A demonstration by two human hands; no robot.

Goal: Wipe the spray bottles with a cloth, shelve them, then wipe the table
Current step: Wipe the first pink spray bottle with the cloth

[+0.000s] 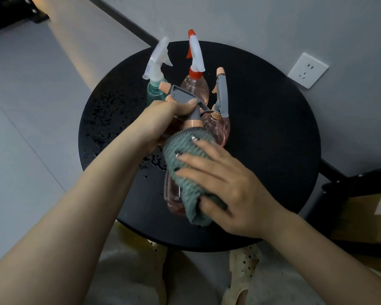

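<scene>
My left hand (161, 122) grips the neck of a pink spray bottle (174, 194) with a grey trigger head, held tilted above the round black table (273, 139). My right hand (224, 186) holds a grey-green cloth (185, 155) wrapped over the bottle's shoulder and side. Three more bottles stand at the table's back: a teal one with a white head (155, 90), a pink one with a red and white head (196, 86), and a pink one with a grey head (219, 126).
Water drops speckle the table's left side (106, 119). A wall socket (308, 70) sits on the grey wall at right. A black frame and a cardboard box (365, 219) stand low at right. My feet in sandals (242, 274) are under the table's front edge.
</scene>
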